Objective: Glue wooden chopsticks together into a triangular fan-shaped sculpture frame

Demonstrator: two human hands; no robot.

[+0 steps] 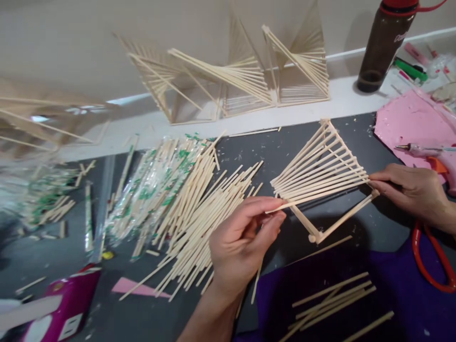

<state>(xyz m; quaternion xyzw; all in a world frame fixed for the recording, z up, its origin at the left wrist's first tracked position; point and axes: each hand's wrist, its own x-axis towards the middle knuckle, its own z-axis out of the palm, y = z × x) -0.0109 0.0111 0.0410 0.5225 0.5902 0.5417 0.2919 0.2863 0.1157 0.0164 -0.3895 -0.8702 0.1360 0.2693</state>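
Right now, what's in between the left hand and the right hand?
In the head view, a stick frame is between the left hand and the right hand. The left hand also pinches a loose-ended stick.

Left hand [242, 240] and right hand [415, 192] hold a stick [313, 196] across the frame [315, 175]. From frame: bottle [385, 50], one o'clock; red handle [418, 259], four o'clock.

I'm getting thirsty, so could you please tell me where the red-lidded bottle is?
The bottle stands at the head view's upper right, beyond the right hand and left of the green object.
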